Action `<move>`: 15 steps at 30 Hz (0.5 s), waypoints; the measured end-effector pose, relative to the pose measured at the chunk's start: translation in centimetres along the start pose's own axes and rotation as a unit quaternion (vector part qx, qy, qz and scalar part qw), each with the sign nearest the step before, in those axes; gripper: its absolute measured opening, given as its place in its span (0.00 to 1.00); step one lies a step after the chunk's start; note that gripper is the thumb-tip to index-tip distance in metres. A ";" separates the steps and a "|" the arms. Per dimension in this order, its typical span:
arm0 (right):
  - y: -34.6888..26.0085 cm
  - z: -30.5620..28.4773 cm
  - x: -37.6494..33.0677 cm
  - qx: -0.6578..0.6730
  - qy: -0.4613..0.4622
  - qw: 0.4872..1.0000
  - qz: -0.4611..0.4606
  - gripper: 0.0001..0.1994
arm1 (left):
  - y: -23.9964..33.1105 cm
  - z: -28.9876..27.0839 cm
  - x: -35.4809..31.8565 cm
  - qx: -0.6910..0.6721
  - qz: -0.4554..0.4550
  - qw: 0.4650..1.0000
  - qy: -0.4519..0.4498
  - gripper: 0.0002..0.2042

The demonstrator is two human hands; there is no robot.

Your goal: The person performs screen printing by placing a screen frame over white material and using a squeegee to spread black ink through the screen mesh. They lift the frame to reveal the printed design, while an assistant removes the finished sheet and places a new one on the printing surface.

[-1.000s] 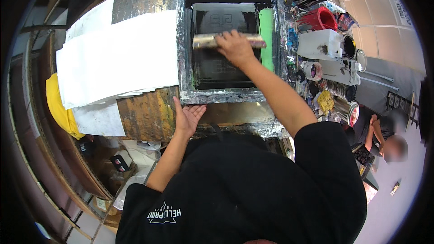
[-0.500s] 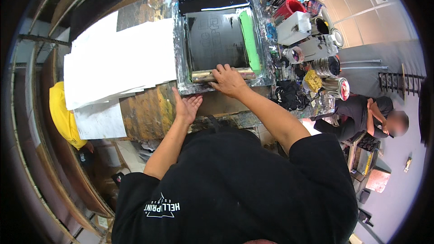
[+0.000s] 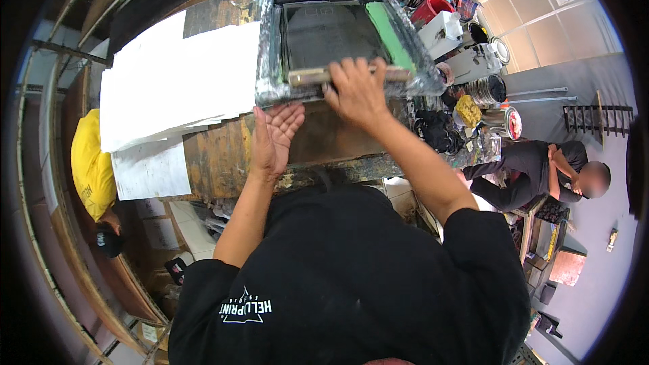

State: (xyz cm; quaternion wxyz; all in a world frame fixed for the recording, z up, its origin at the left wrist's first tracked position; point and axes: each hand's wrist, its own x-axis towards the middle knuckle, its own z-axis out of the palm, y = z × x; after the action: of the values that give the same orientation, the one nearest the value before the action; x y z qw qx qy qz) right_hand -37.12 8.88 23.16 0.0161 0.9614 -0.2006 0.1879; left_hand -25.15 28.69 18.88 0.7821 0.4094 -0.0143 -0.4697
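At the near edge of the foil-taped rectangular printing screen frame, the right hand is clamped over the middle of the long wooden-handled squeegee, which lies across the dark mesh close to the frame's near rail. Left hand rests open and flat, palm up, on the worn wooden surface just below the frame, beside the stacked white sheets. Judged: squeegee pull at end of stroke; next move likely calls for lifting the blade clear without dragging ink.

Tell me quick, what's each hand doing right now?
Left hand: open, palm up, at the near edge of the foil-taped printing screen frame.
Right hand: closed on the long wooden squeegee.
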 end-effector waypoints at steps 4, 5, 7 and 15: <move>2.2 -3.9 6.8 -0.023 0.112 0.993 -0.042 0.19 | 1.8 1.0 2.2 0.282 0.161 0.934 -0.148 0.39; 2.6 -4.7 8.2 -0.018 0.136 0.989 -0.052 0.20 | 1.2 0.2 3.8 0.510 0.181 0.836 -0.095 0.42; 2.9 -5.9 10.4 -0.031 0.139 0.988 -0.063 0.21 | -2.2 -2.6 5.7 0.765 0.190 0.615 0.007 0.46; 5.0 -7.7 15.2 -0.016 0.168 0.984 -0.063 0.21 | -6.9 -4.6 7.7 0.880 0.127 0.454 0.058 0.58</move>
State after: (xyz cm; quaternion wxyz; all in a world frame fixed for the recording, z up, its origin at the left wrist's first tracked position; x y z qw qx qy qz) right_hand -28.93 -0.71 35.67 0.0771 0.9262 -0.1374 0.3424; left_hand -23.96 24.31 8.49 0.0552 0.8996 -0.4263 -0.0774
